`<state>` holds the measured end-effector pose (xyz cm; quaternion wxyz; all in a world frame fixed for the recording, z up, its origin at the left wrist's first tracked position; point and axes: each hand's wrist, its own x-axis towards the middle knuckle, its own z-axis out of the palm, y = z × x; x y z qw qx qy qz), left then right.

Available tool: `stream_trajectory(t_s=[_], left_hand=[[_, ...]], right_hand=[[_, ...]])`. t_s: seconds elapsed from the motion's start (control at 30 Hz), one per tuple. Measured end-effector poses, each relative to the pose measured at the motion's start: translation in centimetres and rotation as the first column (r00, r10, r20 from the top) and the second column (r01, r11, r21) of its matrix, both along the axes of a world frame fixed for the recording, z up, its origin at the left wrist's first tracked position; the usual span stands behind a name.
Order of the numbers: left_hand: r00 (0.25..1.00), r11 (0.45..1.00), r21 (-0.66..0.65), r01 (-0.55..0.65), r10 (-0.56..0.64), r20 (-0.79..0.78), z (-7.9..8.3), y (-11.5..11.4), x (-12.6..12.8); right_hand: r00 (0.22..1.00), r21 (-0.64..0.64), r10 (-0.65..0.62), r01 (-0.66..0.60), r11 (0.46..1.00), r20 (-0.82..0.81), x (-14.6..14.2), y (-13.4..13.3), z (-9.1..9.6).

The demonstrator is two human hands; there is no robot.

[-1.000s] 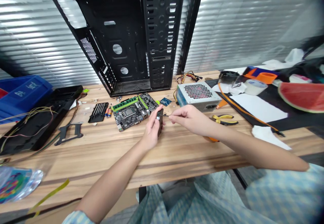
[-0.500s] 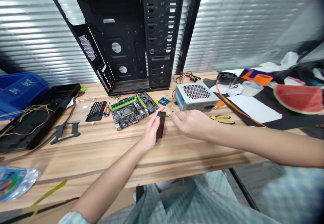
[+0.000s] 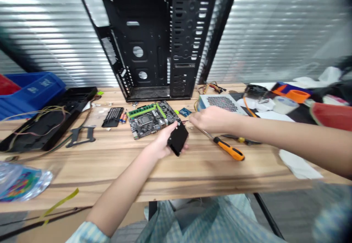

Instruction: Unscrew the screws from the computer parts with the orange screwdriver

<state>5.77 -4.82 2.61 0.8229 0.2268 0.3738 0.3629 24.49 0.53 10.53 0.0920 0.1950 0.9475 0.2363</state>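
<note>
L grip [image 3: 164, 139] holds flat blk box [image 3: 178, 139] above worktop [image 3: 137, 171], just in front of mobo [image 3: 145, 120]; box now tilted, broad face showing vs. approx. edge-on 1 s ago. R grip [image 3: 205, 120] pinches shaft of screwdriver [image 3: 230, 149], front end nr box, contact unclear; orange handle, hidden 0.5 s ago, now shows.

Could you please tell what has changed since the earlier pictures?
The left hand has turned the black part, so its broad face shows. The right hand moved farther from the person, leaving the screwdriver in clearer view. The motherboard and case stayed put.
</note>
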Motion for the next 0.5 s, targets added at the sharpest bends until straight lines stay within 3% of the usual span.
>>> stream_trajectory(t_s=[0.1, 0.2, 0.33, 0.5], left_hand=[[0.987, 0.989, -0.001, -0.149, 0.148, 0.06, -0.9, 0.2, 0.3], [0.973, 0.974, 0.02, -0.225, 0.224, 0.064, -2.2, 0.3, 1.0], [0.979, 0.979, 0.036, -0.203, 0.203, 0.005, -3.7, 0.0, 1.8], [0.984, 0.983, 0.082, -0.164, 0.169, -0.053, -4.2, -0.2, 2.1]], right_hand=[[0.996, 0.017, -0.047, 0.048, 0.999, -0.073, -1.2, 2.8, 1.5], [0.979, 0.005, 0.049, -0.049, 0.999, -0.199, -5.2, 5.1, 1.8], [0.948, -0.084, 0.237, -0.26, 0.962, -0.214, -14.3, 7.1, 0.1], [0.925, -0.141, 0.366, -0.378, 0.915, -0.103, -25.2, 9.2, -2.6]])
